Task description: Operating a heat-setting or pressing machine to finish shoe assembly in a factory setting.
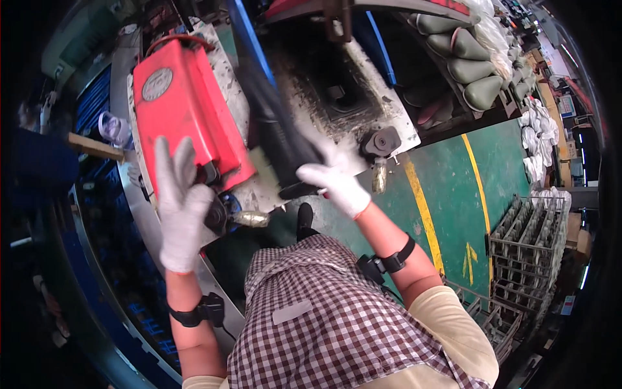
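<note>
Head view: right hand (337, 185) around dark boot (282, 139).

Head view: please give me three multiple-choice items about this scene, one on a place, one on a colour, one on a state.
1. Where is the red box?
A. on the green floor
B. on the machine, above the left hand
C. in the wire racks

2. What colour are the gloves?
A. white
B. blue
C. black

3. What is the right hand doing?
A. hanging free
B. resting on the apron
C. gripping the dark piece

Answers:
1 B: the red box sits just above the left hand.
2 A: both gloves are white.
3 C: the right hand closes on the blurred dark piece.
</note>
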